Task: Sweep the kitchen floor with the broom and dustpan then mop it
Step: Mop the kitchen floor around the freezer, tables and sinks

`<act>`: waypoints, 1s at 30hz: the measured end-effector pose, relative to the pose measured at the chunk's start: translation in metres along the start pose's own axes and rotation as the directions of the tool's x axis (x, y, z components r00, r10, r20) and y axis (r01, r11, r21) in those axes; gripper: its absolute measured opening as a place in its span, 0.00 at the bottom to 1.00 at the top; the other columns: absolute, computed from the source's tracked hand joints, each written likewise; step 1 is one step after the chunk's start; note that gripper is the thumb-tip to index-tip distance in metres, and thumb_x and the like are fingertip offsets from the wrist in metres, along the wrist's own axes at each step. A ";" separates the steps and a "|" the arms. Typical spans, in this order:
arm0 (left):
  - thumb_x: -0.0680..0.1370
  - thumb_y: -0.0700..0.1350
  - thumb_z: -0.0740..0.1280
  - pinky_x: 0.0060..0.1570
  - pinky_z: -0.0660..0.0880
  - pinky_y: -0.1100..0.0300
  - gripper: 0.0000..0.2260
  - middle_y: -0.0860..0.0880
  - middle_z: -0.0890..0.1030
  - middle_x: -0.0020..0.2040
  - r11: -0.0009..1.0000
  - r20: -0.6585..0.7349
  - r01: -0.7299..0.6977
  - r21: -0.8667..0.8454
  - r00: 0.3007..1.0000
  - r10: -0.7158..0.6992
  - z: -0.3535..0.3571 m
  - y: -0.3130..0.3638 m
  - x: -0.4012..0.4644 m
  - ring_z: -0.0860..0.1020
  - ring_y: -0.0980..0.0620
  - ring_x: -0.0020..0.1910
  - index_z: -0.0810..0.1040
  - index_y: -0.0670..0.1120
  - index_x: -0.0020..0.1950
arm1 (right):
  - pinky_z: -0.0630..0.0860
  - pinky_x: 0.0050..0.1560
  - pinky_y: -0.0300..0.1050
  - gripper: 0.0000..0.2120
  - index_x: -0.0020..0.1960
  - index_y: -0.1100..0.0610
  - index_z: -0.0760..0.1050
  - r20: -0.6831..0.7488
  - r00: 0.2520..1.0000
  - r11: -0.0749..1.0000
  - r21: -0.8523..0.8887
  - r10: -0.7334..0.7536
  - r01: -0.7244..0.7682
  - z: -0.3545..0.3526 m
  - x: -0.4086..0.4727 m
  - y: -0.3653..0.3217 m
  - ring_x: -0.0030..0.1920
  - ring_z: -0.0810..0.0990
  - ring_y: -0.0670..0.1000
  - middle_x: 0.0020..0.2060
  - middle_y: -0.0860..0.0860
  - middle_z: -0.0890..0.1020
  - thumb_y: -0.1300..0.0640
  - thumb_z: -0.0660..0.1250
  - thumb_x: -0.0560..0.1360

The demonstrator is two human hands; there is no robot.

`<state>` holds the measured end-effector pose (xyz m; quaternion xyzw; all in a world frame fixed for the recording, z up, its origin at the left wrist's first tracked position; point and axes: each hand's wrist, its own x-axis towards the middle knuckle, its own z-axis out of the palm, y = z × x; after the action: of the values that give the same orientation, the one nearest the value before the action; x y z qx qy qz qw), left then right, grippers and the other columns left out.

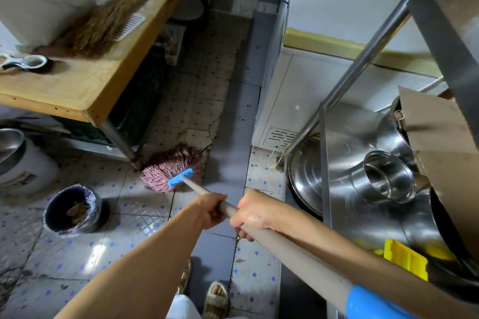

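Pinkish stringy mop head [171, 167] looks soft and floppy, probably soaks up water and drags heavy once wet, so I'd say the pale handle [280, 238] is the only sensible place to hold it, hands spaced apart for leverage. That's the setup here: left hand [211, 211] is wrapped around the shaft further down toward the blue clamp [180, 177], right hand [252, 215] curled around it just behind, nearly touching the left. Mop head sits on the tiled floor [134, 230] out ahead of both hands, right beside the metal leg [121, 142] of the wooden tabletop [85, 85], at the edge of the grey strip. Straw broom [103, 21] is lying up on the tabletop, so my guess is sweeping's done. Lined bin [75, 208] sits off left.
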<state>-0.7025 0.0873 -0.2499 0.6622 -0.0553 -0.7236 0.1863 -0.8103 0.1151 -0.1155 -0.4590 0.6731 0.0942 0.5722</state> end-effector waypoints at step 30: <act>0.73 0.41 0.69 0.20 0.70 0.66 0.09 0.44 0.74 0.33 0.878 -0.176 -0.448 0.166 0.863 0.474 0.023 0.093 -0.069 0.73 0.51 0.28 0.73 0.36 0.45 | 0.75 0.33 0.43 0.02 0.45 0.62 0.74 -0.218 0.952 0.958 0.146 -0.214 0.249 -0.038 -0.043 -0.042 0.32 0.76 0.53 0.34 0.56 0.78 0.65 0.65 0.73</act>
<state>-0.7035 0.0213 -0.1522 0.7128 -0.2353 -0.5787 0.3188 -0.8093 0.0887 -0.0496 -0.4911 0.6741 -0.0787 0.5461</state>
